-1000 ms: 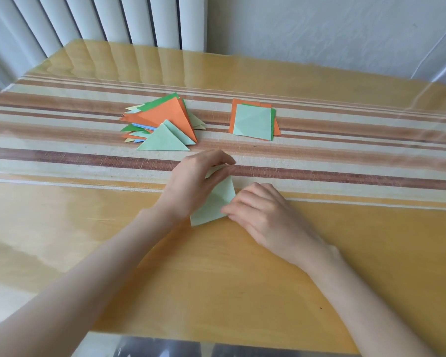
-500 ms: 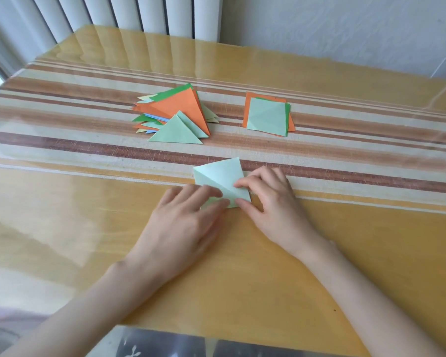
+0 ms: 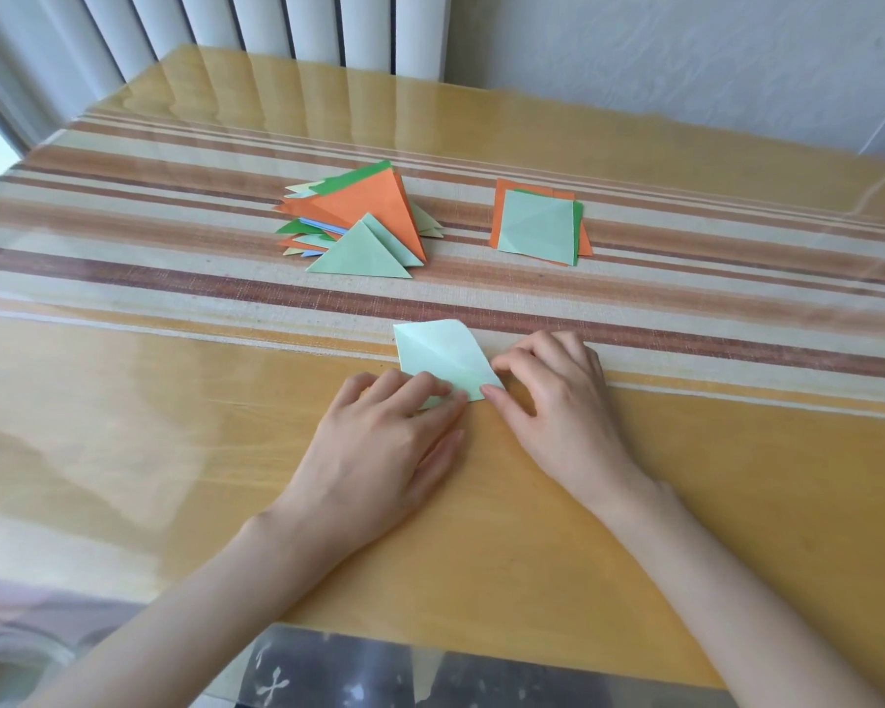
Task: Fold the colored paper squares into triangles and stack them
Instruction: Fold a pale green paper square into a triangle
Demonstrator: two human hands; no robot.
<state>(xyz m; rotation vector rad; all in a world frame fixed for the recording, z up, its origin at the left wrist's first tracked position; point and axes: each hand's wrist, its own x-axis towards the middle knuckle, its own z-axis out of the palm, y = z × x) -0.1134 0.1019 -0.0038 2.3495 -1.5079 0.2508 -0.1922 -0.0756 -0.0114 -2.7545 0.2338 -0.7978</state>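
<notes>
A light green paper piece point(image 3: 443, 355) with a diagonal crease lies on the table in front of me. My left hand point(image 3: 379, 447) lies flat with its fingertips pressing the paper's near left corner. My right hand point(image 3: 553, 396) has curled fingers touching the paper's right edge and near corner. Farther back on the left is a loose pile of folded triangles point(image 3: 364, 222), orange, green and blue, with a light green triangle in front. To its right sits a small stack of unfolded squares point(image 3: 540, 224), light green on top of green and orange.
The table point(image 3: 634, 554) has a glossy clear cover over a yellow cloth with brown and cream stripes. Vertical blinds point(image 3: 277, 23) and a white wall stand behind its far edge. The near table edge is just below my forearms.
The green paper has gone from half lifted under my left hand to lying flat on the table. My left hand moved to its near left corner, my right to its right edge.
</notes>
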